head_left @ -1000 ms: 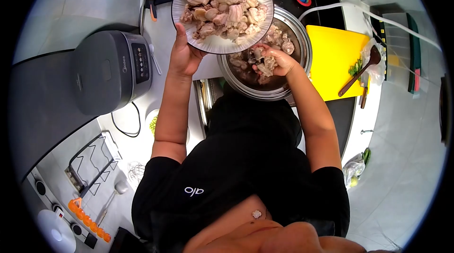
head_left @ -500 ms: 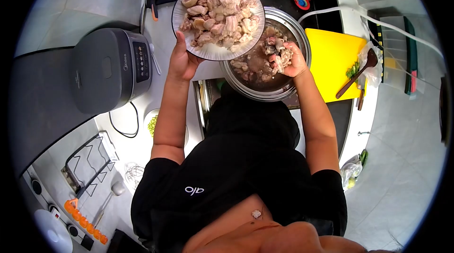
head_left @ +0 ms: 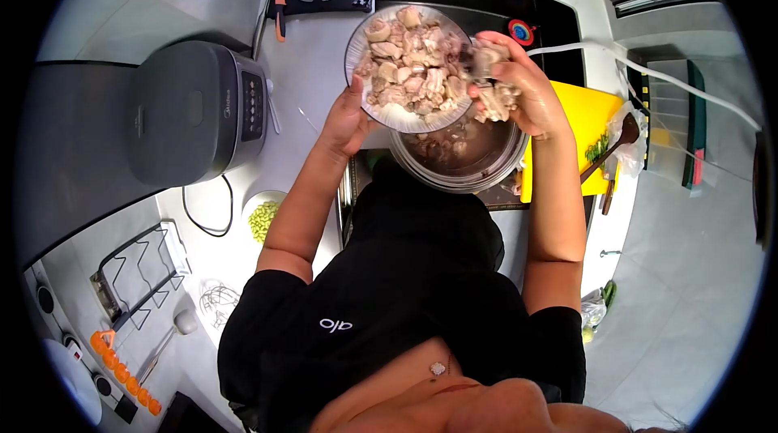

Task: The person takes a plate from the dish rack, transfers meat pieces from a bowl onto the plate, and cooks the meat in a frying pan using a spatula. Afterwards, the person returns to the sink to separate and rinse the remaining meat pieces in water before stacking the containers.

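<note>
My left hand (head_left: 348,121) grips the near left rim of a round ribbed plate (head_left: 397,119), which is heaped with pale meat pieces (head_left: 415,64). Beside the plate's right edge, my right hand (head_left: 531,93) is closed around a clump of wet meat pieces (head_left: 496,97), slightly blurred. Below both hands is a metal pot (head_left: 458,183) with cloudy brownish liquid and more meat in it. The plate hides the pot's far left part.
A yellow cutting board (head_left: 579,121) with greens and a brown spoon (head_left: 622,141) lies at right. A grey cooker (head_left: 190,113) stands at left, near a bowl of green pieces (head_left: 263,221). An orange-handled knife (head_left: 279,8) lies at the upper left. A white hose (head_left: 673,75) crosses the right.
My right hand has lifted the meat clump up out of the pot to the plate's right edge. The plate and my left hand have shifted right and a little lower in view.
</note>
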A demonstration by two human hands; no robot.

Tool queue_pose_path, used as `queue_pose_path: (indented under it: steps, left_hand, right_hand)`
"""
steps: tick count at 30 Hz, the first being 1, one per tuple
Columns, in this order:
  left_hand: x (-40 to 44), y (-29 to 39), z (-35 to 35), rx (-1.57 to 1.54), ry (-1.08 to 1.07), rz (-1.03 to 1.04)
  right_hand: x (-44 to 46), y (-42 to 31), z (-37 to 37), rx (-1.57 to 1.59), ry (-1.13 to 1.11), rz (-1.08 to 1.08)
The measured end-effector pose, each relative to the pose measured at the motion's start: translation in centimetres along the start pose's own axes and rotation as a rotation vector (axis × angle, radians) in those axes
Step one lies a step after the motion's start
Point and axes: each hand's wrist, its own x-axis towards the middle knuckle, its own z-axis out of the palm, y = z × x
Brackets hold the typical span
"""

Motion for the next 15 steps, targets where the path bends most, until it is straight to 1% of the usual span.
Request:
queue_pose_path:
  steps: [2, 4, 5, 6, 8, 11, 14, 15]
  left_hand:
    - [0.3, -1.0, 1.3, 0.027, -0.019, -0.038]
    - [0.5, -1.7, 2.3, 0.034, -0.042, -0.078]
    - [0.7, -2.0, 3.0, 0.019, -0.08, -0.084]
    - [0.9, -2.4, 3.2, 0.025, -0.106, -0.107]
    - [1.4, -3.2, 3.2, 0.037, -0.158, -0.15]
    - [1.6, -3.6, 3.8, 0.021, -0.146, -0.178]
    - [1.9, -3.9, 3.7, 0.027, -0.149, -0.18]
    - [1.9, -3.7, 3.7, 0.041, -0.145, -0.188]
  right_hand:
    - [0.7, -0.1, 1.3, -0.283, 0.02, -0.139]
    - [1.1, 0.0, 3.1, -0.43, -0.026, -0.162]
    - [2.4, 1.8, 2.6, -0.687, -0.01, -0.31]
    - [2.6, 2.3, 2.9, -1.021, 0.006, -0.47]
    - [1.9, 2.6, 3.6, -1.632, 0.139, -0.576]
    - [2.1, 3.9, 2.9, -1.659, 0.223, -0.524]
    - [0.8, 3.1, 2.5, -1.644, 0.239, -0.527]
    - [0.4, 3.0, 2.2, -1.64, 0.234, -0.564]
